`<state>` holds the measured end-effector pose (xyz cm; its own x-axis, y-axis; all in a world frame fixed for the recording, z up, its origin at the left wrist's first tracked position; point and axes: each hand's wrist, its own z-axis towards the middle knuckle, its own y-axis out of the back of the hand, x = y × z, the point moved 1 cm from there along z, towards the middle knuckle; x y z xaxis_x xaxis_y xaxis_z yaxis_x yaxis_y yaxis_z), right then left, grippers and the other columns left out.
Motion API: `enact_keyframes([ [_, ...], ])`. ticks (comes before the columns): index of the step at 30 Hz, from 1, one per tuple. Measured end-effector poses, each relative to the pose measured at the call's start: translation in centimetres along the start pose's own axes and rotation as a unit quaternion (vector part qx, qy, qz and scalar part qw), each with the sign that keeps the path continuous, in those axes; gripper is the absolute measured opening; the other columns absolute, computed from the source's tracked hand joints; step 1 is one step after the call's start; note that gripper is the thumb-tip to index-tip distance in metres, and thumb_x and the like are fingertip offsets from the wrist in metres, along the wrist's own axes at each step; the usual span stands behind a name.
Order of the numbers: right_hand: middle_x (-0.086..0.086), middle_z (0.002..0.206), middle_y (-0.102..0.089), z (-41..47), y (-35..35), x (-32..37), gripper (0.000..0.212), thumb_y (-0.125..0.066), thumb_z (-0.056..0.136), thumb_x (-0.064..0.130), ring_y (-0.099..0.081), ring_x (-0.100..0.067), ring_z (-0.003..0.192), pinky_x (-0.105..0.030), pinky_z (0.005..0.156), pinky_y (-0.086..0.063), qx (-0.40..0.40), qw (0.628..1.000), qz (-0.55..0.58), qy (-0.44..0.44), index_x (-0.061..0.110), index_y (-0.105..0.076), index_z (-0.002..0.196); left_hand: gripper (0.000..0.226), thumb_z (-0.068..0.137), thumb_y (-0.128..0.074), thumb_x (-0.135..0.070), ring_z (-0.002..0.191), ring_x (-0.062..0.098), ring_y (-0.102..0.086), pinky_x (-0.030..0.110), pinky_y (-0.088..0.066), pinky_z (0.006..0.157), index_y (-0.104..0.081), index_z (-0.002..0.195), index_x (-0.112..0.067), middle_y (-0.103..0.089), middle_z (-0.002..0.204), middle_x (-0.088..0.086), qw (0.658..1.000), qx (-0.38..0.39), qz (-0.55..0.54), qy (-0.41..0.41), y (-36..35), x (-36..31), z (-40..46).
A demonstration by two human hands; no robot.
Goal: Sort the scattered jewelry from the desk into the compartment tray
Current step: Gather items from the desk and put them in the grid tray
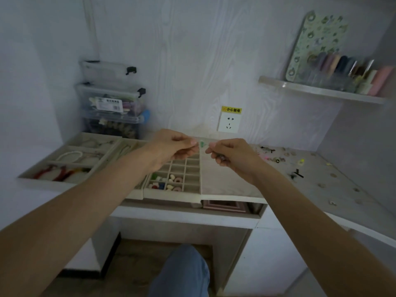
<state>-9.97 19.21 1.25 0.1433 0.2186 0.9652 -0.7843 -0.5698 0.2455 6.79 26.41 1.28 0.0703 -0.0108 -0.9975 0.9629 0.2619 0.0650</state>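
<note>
Both my hands are raised above the desk with a small green jewelry piece between their fingertips. My left hand pinches it from the left, my right hand from the right; something small and dark also shows in the right hand's curled fingers. Below them lies the beige compartment tray with a grid of small cells, several holding colored beads and rings. Scattered jewelry lies on the desk to the right.
A wider beige tray with bracelets and red cords sits at the left. Stacked clear storage boxes stand behind it. A wall socket and a shelf with rolls are on the wall. My knee is under the desk.
</note>
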Motion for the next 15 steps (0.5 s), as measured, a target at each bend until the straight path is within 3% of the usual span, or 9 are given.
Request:
enact_keyframes([
  [3, -0.004, 0.071, -0.06, -0.5, -0.9, -0.5, 0.021, -0.053, 0.094, 0.012, -0.05, -0.007, 0.058, -0.013, 0.056, -0.045, 0.005, 1.0, -0.001, -0.014, -0.003, -0.067, 0.096, 0.011, 0.086, -0.061, -0.007, 0.068, 0.005, -0.066, 0.015, -0.056, 0.067, -0.069, 0.094, -0.007, -0.072, 0.075, 0.0, 1.0, 0.009, 0.011, 0.015, 1.1, 0.9, -1.1],
  [8, -0.005, 0.076, -0.062, -1.2, -2.0, -1.8, 0.021, -0.051, 0.094, 0.006, -0.052, -0.009, 0.06, -0.012, 0.056, -0.046, 0.017, 0.998, -0.043, -0.037, -0.004, -0.067, 0.103, 0.008, 0.084, -0.066, -0.008, 0.067, 0.009, -0.066, 0.018, -0.054, 0.066, -0.068, 0.092, -0.009, -0.071, 0.077, 0.005, 0.991, -0.015, 0.135, -0.013, 2.0, 2.6, -2.3],
  [11, -0.004, 0.073, -0.063, -1.4, -2.2, -2.6, 0.016, -0.061, 0.088, 0.007, -0.054, -0.007, 0.059, -0.009, 0.056, -0.047, -0.006, 0.993, -0.116, -0.025, -0.002, -0.07, 0.098, 0.01, 0.081, -0.069, -0.006, 0.063, 0.008, -0.066, 0.019, -0.054, 0.064, -0.065, 0.09, -0.009, -0.07, 0.076, 0.005, 0.98, -0.021, 0.195, -0.046, 2.3, 3.5, -2.6],
  [15, -0.002, 0.065, -0.063, -1.5, -2.1, -3.5, 0.01, -0.072, 0.081, 0.014, -0.055, -0.007, 0.058, -0.013, 0.057, -0.048, -0.028, 0.986, -0.162, -0.018, 0.004, -0.071, 0.083, 0.009, 0.08, -0.072, -0.012, 0.075, 0.011, -0.066, 0.027, -0.054, 0.076, -0.068, 0.086, -0.017, -0.069, 0.078, -0.004, 0.956, -0.011, 0.283, -0.074, 2.7, 4.3, -2.5],
])
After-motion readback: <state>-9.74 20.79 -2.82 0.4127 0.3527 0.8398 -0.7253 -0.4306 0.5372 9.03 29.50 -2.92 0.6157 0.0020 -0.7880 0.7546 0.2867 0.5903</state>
